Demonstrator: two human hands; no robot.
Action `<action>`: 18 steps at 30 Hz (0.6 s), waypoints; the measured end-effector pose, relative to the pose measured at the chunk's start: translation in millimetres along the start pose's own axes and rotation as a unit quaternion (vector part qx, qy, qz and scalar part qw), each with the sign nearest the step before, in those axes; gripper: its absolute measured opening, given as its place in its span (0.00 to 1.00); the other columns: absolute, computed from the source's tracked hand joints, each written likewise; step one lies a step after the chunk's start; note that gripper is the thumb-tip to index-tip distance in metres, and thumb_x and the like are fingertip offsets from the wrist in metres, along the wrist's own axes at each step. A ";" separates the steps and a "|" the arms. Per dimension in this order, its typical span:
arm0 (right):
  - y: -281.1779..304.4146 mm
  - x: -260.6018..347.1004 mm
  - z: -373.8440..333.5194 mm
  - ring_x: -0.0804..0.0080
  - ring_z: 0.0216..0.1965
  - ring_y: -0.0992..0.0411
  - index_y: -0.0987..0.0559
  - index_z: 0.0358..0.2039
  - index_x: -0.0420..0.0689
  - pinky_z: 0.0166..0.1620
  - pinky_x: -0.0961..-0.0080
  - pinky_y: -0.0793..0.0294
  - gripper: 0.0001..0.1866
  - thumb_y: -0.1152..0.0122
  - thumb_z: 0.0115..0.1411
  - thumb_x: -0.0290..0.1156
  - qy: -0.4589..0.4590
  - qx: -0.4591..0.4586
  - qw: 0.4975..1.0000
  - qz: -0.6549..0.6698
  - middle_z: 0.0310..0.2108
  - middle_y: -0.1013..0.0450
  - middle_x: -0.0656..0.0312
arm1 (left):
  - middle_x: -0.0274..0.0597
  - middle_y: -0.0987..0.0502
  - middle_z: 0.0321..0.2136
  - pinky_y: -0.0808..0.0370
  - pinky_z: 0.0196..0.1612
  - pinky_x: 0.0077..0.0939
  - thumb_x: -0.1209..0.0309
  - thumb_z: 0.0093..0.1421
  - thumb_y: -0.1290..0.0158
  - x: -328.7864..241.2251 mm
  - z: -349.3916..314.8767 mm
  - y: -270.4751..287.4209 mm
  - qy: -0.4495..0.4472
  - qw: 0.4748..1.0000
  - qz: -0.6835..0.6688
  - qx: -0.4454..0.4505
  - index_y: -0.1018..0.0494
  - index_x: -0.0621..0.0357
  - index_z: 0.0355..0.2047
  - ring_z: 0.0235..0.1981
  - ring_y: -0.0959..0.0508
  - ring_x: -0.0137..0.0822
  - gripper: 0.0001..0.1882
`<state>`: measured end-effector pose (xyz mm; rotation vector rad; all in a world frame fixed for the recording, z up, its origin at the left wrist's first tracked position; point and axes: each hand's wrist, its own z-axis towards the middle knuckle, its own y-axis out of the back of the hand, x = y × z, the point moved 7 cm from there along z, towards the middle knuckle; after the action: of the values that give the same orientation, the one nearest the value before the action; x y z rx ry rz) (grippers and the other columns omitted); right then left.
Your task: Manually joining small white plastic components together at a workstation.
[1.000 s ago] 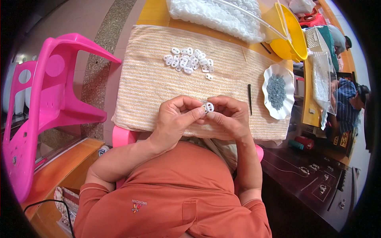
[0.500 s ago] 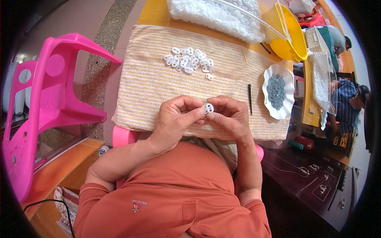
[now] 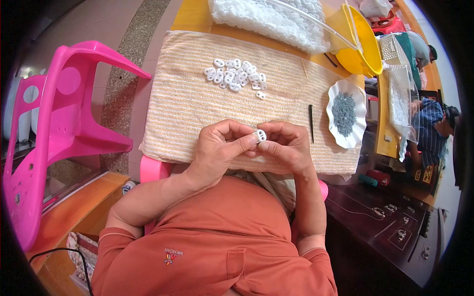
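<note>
At the near edge of the towel, my left hand point(image 3: 220, 148) and my right hand point(image 3: 287, 148) meet. Between their fingertips they pinch one white two-hole cord lock point(image 3: 261, 135), its holes facing up. My fingers cover part of it. Beyond my hands lies a loose pile of similar white cord locks point(image 3: 234, 76), with a single cord lock point(image 3: 260, 95) slightly apart from it. To the right, a white scalloped dish point(image 3: 332, 134) holds many tiny grey pieces point(image 3: 343, 113), too small to make out singly. A thin black stick point(image 3: 310, 123) lies between my right hand and the dish.
A striped towel point(image 3: 182, 118) covers the table. At the back stand a clear bin point(image 3: 296, 11) of small white parts and a yellow bucket point(image 3: 370, 49). Left is a pink plastic chair point(image 3: 54, 118). Another person point(image 3: 429, 128) sits at far right, near a dark tabletop point(image 3: 355, 202).
The cord lock has shifted and tilted slightly between my fingertips. Both hands stay in nearly the same place, and the pile is unchanged.
</note>
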<state>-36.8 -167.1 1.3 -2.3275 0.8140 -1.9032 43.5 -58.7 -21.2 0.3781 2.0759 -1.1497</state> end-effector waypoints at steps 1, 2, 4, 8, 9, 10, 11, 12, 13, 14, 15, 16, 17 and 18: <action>-0.9 0.8 0.0 0.72 0.39 0.25 0.25 0.45 0.33 0.43 0.77 0.25 0.17 0.39 0.54 0.16 0.002 0.003 1.000 0.003 0.38 0.24 0.56 | 0.42 0.22 0.29 0.23 0.34 0.17 0.78 0.57 0.44 0.1 -0.3 -0.2 0.003 1.000 -0.001 0.001 0.26 0.65 0.35 0.29 0.21 0.27 0.05; -1.9 1.6 -0.1 0.73 0.39 0.25 0.25 0.45 0.33 0.43 0.77 0.25 0.17 0.39 0.54 0.16 0.004 0.006 1.000 0.006 0.37 0.24 0.56 | 0.42 0.22 0.29 0.23 0.34 0.17 0.78 0.57 0.44 0.0 -0.5 -0.1 0.003 1.000 -0.001 0.001 0.26 0.65 0.35 0.29 0.21 0.27 0.05; -3.3 2.3 -0.3 0.72 0.36 0.24 0.25 0.43 0.32 0.41 0.77 0.24 0.15 0.39 0.54 0.16 0.011 -0.006 1.000 0.004 0.35 0.23 0.56 | 0.42 0.22 0.29 0.23 0.34 0.17 0.79 0.57 0.44 0.6 -1.1 -0.1 0.008 1.000 -0.007 0.001 0.26 0.65 0.35 0.29 0.21 0.28 0.05; -3.0 2.3 -1.0 0.71 0.33 0.23 0.24 0.41 0.32 0.39 0.78 0.23 0.13 0.40 0.53 0.16 0.015 -0.017 1.000 0.017 0.33 0.23 0.55 | 0.42 0.22 0.29 0.23 0.34 0.17 0.79 0.57 0.44 0.3 -1.2 -0.5 0.000 1.000 -0.004 0.003 0.26 0.65 0.35 0.28 0.21 0.28 0.05; -1.8 2.1 -1.3 0.71 0.33 0.23 0.24 0.41 0.32 0.39 0.78 0.23 0.13 0.40 0.53 0.16 0.015 -0.017 1.000 0.017 0.33 0.23 0.55 | 0.42 0.22 0.29 0.22 0.34 0.17 0.79 0.57 0.44 0.6 -1.4 -0.4 0.002 1.000 -0.006 0.002 0.26 0.65 0.35 0.28 0.21 0.28 0.05; -0.7 0.7 -1.7 0.72 0.36 0.24 0.24 0.43 0.32 0.41 0.78 0.24 0.15 0.39 0.53 0.16 0.007 -0.009 1.000 0.014 0.35 0.23 0.56 | 0.42 0.22 0.29 0.22 0.34 0.18 0.79 0.57 0.44 0.9 -1.6 -0.3 0.005 1.000 -0.008 0.002 0.26 0.65 0.35 0.28 0.21 0.28 0.05; -0.7 -0.4 -1.9 0.73 0.39 0.25 0.25 0.45 0.33 0.43 0.78 0.25 0.17 0.38 0.53 0.16 0.000 0.000 1.000 0.010 0.37 0.24 0.57 | 0.42 0.22 0.29 0.22 0.34 0.18 0.79 0.57 0.44 0.8 -1.6 -0.5 0.005 1.000 -0.008 0.002 0.26 0.65 0.35 0.28 0.21 0.28 0.05; -2.0 0.1 -1.9 0.73 0.39 0.25 0.25 0.45 0.33 0.43 0.78 0.25 0.17 0.38 0.53 0.16 0.000 0.000 1.000 0.010 0.37 0.24 0.57 | 0.42 0.22 0.29 0.22 0.34 0.18 0.79 0.57 0.44 0.6 -1.5 -0.7 0.002 1.000 -0.005 0.002 0.26 0.65 0.35 0.28 0.21 0.28 0.06; -3.3 2.0 -1.6 0.72 0.36 0.24 0.24 0.43 0.32 0.41 0.78 0.24 0.15 0.39 0.53 0.16 0.007 -0.009 1.000 0.010 0.35 0.24 0.56 | 0.42 0.22 0.29 0.22 0.34 0.18 0.79 0.57 0.44 0.3 -1.4 -0.8 -0.002 1.000 -0.001 0.002 0.26 0.65 0.35 0.28 0.21 0.28 0.06; -3.3 3.6 -1.6 0.71 0.33 0.23 0.24 0.41 0.32 0.39 0.78 0.23 0.13 0.40 0.53 0.16 0.015 -0.019 1.000 0.010 0.33 0.23 0.56 | 0.42 0.22 0.29 0.22 0.34 0.18 0.79 0.57 0.44 0.6 -1.4 -0.7 -0.002 1.000 -0.001 0.002 0.26 0.65 0.35 0.28 0.21 0.28 0.06; -2.7 3.1 -1.7 0.71 0.33 0.23 0.24 0.41 0.32 0.39 0.78 0.23 0.13 0.40 0.53 0.16 0.015 -0.019 1.000 0.010 0.33 0.23 0.56 | 0.42 0.22 0.29 0.22 0.33 0.18 0.79 0.57 0.44 1.1 -1.6 -0.8 0.000 1.000 -0.008 0.002 0.26 0.65 0.35 0.28 0.21 0.28 0.06; -2.0 2.5 -1.6 0.71 0.33 0.23 0.24 0.41 0.32 0.39 0.78 0.23 0.13 0.39 0.53 0.16 0.020 -0.016 1.000 0.004 0.33 0.23 0.56 | 0.42 0.22 0.29 0.22 0.33 0.18 0.79 0.57 0.44 1.4 -1.6 -0.9 0.002 1.000 -0.014 0.002 0.26 0.65 0.35 0.28 0.21 0.28 0.06; -1.8 2.4 -1.7 0.71 0.33 0.23 0.24 0.41 0.32 0.39 0.78 0.23 0.13 0.39 0.53 0.16 0.024 -0.014 1.000 -0.001 0.33 0.24 0.56 | 0.42 0.22 0.29 0.22 0.33 0.18 0.79 0.57 0.44 1.1 -1.7 -1.2 0.002 1.000 -0.014 0.003 0.26 0.65 0.35 0.28 0.21 0.28 0.06; -1.7 2.1 -1.7 0.71 0.33 0.23 0.24 0.41 0.32 0.39 0.78 0.23 0.13 0.39 0.53 0.16 0.025 -0.014 1.000 -0.001 0.33 0.24 0.56 | 0.43 0.22 0.29 0.22 0.33 0.18 0.79 0.57 0.44 1.4 -1.6 -1.1 0.005 1.000 -0.014 0.002 0.26 0.65 0.35 0.28 0.21 0.28 0.05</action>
<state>-37.4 -166.0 4.2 -2.3069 0.8470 -1.9706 41.2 -58.1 -21.0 0.3588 2.0928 -1.1704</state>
